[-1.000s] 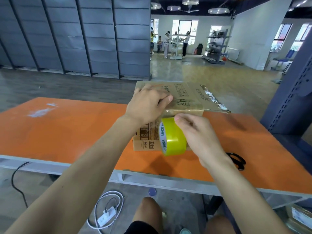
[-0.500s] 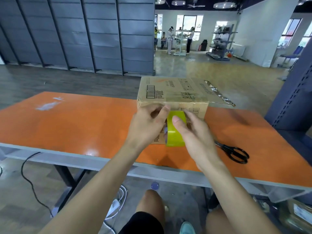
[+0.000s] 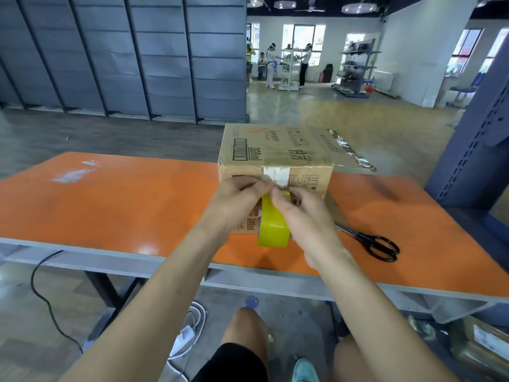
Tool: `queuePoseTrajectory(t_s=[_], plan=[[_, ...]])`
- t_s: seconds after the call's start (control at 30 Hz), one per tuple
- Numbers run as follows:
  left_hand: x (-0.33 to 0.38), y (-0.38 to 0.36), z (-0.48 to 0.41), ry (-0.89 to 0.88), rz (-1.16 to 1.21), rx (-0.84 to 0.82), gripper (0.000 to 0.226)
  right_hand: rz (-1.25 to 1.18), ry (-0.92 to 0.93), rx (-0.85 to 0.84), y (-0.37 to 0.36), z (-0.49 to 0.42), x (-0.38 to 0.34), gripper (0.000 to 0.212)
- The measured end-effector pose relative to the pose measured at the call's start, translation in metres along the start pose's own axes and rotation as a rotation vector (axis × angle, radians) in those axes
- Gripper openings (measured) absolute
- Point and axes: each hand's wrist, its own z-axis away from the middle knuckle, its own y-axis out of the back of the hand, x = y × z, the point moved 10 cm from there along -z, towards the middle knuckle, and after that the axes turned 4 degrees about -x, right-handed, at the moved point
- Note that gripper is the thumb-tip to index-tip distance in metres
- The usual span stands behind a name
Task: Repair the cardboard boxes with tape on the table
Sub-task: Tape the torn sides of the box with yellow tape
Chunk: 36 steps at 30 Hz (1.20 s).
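the repair looks barely begun. no fresh yellow strip shows on the cardboard box (image 3: pixel 275 150), and one flap (image 3: pixel 344 150) on its right side hangs out open, with ragged old tape along it. only a worn pale patch of old tape (image 3: pixel 276 173) crosses the near top edge. judging by the pinch, the step in hand is freeing the tape's end; pulling, sticking and cutting are all left.

the left hand (image 3: pixel 237 199) has its fingers curled in a narrow pinch at the top of the tape roll (image 3: pixel 272 227), fingertips meeting the right hand's. whether it has the loose end cannot be told. the right hand (image 3: pixel 305 216) wraps the roll from the right, fingers curled over its rim, holding it on edge in front of the box's near face, above the table's front edge.

the box stands on the orange table (image 3: pixel 124 194), right of the middle, reaching toward the far edge. black scissors (image 3: pixel 377 244) lie near the front edge, just right of the right hand, blades toward the box.
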Motion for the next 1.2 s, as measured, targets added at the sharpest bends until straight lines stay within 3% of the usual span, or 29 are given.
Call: queuePoseTrajectory(t_s=[0.1, 0.2, 0.23, 0.3, 0.37, 0.5, 0.57, 0.7, 0.9, 1.2], plan=[[-0.006, -0.001, 0.001, 0.017, 0.079, 0.011, 0.017, 0.006, -0.003, -0.054, -0.004, 0.001, 0.009, 0.063], [-0.005, -0.007, 0.003, 0.001, 0.129, 0.038, 0.013, 0.101, 0.009, -0.07, 0.01, 0.007, 0.017, 0.075], [-0.006, -0.008, 0.003, 0.003, 0.137, 0.054, 0.012, 0.141, 0.014, -0.054, 0.021, 0.008, 0.02, 0.071], [-0.01, -0.01, 0.002, 0.029, 0.155, 0.082, 0.014, 0.289, 0.042, -0.037, 0.046, 0.006, 0.026, 0.042], [-0.013, -0.012, 0.001, 0.048, 0.172, 0.091, 0.017, 0.56, 0.047, -0.042, 0.074, 0.002, 0.036, 0.023], [-0.016, -0.012, 0.002, 0.059, 0.182, 0.122, 0.019, 1.148, -0.109, -0.112, 0.123, -0.001, 0.069, 0.041], [-0.017, -0.013, 0.002, 0.06, 0.178, 0.139, 0.019, 1.291, -0.172, -0.155, 0.135, 0.004, 0.078, 0.043], [-0.02, -0.012, 0.002, 0.069, 0.197, 0.161, 0.018, 1.302, -0.166, -0.187, 0.137, 0.006, 0.078, 0.043], [-0.021, -0.012, 0.004, 0.072, 0.198, 0.157, 0.017, 1.344, -0.166, -0.22, 0.134, 0.001, 0.069, 0.007], [-0.019, -0.014, 0.002, 0.061, 0.17, 0.162, 0.017, 1.424, -0.04, -0.187, 0.129, 0.016, 0.035, 0.017]])
